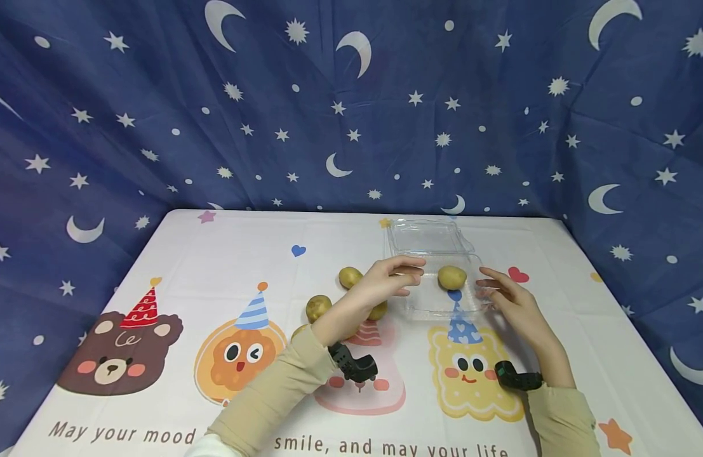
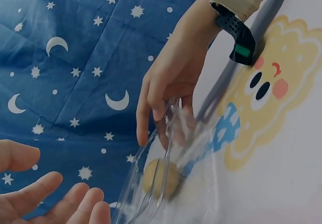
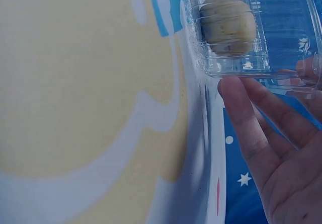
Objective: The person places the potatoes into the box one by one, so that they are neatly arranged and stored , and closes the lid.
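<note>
Wristbands stand nearest: left wristband (image 1: 354,365) below the loose potatoes, right wristband (image 1: 518,377) over the tablecloth's biscuit figure (image 1: 474,374). Beyond the left sleeve (image 1: 277,390), four loose potatoes can be counted. Nearest potato (image 1: 297,331) is partly covered by the sleeve; second potato (image 1: 319,308) sits just beyond it; third potato (image 1: 378,311) is partly hidden behind the left wrist; farthest potato (image 1: 350,277) lies left of the left hand (image 1: 382,279). All four are nearer to that hand than to the right.

Left hand: empty, fingers parted and loosely extended, over the left side of the clear container (image 1: 428,312), apart from its contents. Right hand (image 1: 512,303): fingers relaxed and spread, fingertips at the container's right wall; the right wrist view shows one finger (image 3: 239,100) at the rim. No firm hold is evident.

Governing relation: inner potato (image 1: 451,278) lies between the two sets of fingertips, right of the left ones and left of the right ones, touched by neither. Neither hand is clearly nearer. Its slight long axis runs roughly left to right.

Container: one potato found inside, base on the tablecloth (image 1: 254,247). Lid (image 1: 425,236) is folded back on the far side, before the starry curtain (image 1: 385,152).
</note>
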Demonstrator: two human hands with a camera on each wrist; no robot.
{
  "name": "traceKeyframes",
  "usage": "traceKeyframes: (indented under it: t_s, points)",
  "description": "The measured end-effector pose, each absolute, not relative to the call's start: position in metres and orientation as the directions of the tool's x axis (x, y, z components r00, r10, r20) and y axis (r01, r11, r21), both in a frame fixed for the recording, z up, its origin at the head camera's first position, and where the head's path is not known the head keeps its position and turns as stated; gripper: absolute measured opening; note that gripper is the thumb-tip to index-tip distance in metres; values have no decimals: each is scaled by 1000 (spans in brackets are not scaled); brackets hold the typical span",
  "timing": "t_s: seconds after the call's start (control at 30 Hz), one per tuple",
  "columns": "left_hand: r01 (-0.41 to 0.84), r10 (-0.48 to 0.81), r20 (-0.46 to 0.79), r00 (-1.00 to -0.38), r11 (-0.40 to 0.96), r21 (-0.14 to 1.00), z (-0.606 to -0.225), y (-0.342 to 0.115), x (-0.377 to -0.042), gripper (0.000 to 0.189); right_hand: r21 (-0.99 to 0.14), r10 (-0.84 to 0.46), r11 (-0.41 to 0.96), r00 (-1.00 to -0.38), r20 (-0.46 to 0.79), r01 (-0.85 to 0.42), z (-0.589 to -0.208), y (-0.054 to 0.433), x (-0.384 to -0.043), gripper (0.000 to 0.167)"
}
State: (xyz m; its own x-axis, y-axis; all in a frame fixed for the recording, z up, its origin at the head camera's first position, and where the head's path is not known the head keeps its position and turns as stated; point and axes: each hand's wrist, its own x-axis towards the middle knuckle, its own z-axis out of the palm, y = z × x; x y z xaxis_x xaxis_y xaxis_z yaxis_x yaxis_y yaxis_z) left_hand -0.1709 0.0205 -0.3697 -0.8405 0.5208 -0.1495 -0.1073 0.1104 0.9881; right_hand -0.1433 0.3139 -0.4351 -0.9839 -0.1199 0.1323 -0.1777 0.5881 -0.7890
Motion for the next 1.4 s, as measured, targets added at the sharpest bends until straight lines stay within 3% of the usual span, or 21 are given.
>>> traceKeyframes:
  t_s: [0.3,0.8,1.4]
  points:
    - [-129,484,-168,-859,113,985,-366,-5,-173,39,-802,-118,574,-986,122,-167,-433,313,-142,44]
    - [-113,411,-220,-885,268,957,-364,-39,-190,35,-817,-117,556,-987,108,-155,-432,313,-142,45]
    - [40,367,-162,-916,486,873,-378,-60,-216,28,-812,-98,572,-993,73,-116,-430,312,-141,46]
